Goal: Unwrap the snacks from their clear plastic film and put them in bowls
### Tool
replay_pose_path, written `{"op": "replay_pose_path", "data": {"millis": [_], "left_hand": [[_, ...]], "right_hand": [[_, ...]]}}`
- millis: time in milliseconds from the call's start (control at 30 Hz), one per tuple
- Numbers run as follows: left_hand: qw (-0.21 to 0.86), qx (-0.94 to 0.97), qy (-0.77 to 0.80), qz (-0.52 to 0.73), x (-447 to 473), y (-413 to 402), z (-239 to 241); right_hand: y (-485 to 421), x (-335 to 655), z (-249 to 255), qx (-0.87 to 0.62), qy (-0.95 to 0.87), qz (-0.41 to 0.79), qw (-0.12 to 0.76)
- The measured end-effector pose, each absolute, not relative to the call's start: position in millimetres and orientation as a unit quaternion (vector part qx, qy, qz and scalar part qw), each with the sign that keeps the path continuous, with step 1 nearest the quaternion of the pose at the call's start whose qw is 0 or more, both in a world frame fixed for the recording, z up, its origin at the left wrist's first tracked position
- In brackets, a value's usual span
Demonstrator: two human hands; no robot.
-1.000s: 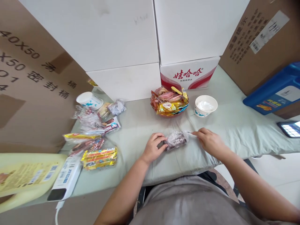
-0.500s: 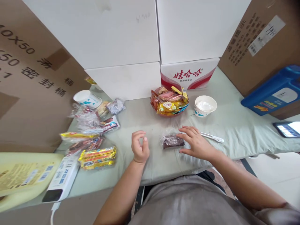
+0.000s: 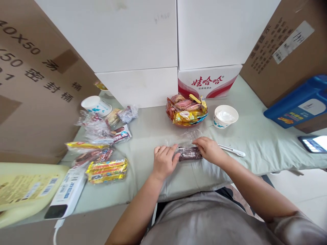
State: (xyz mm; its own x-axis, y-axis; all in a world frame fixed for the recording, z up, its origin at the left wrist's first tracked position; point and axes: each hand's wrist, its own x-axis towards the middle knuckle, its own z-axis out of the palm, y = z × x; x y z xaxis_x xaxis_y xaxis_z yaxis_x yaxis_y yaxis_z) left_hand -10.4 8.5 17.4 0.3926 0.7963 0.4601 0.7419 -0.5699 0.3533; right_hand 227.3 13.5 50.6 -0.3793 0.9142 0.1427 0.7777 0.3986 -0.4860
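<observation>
Dark brown wrapped snack bars (image 3: 189, 153) lie side by side on the cloth in front of me, with clear plastic film (image 3: 187, 139) around and above them. At their left end, my left hand (image 3: 165, 161) has its fingers curled over the film's edge, thumb against the side of the bars. My right hand (image 3: 209, 149) pinches the film at the upper right corner, its fingertips bent down. Just beyond the right hand lies a white utility knife (image 3: 232, 150). What exactly sits under the fingertips is partly hidden.
Behind stand a red bowl (image 3: 186, 125) of snacks and a paper cup (image 3: 224, 117). On the left are bagged snacks (image 3: 95, 127), a yellow snack bundle (image 3: 107, 170), a tipped cup (image 3: 96, 105) and a power bank (image 3: 66, 192). Boxes (image 3: 143, 88) wall the back; a phone (image 3: 313, 143) lies right.
My left hand has moved right to the film and bars and closed there. The right hand has gone from spread fingers to a pinch. The film is now spread out wider.
</observation>
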Motion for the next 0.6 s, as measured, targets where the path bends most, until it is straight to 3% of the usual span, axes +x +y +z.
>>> {"op": "replay_pose_path", "data": {"millis": [133, 333, 467, 600], "left_hand": [[0.076, 0.885, 0.408, 0.213, -23.2, -4.8, 31.9], [0.281, 0.913, 0.289, 0.067, -28.2, -41.4, 66.0], [0.317, 0.88, 0.289, 0.205, -9.2, -41.6, 67.5], [0.226, 0.796, 0.44, 0.348, 6.3, -23.3, 31.5]], "right_hand": [[27.1, 241.1, 51.7, -0.58, -0.762, 0.247, 0.147], [14.5, 237.5, 62.2, -0.532, -0.809, 0.236, 0.086], [1.5, 207.5, 56.2, -0.529, -0.836, 0.139, 0.04], [-8.0, 189.9, 53.6, -0.545, -0.833, 0.097, -0.012]]}}
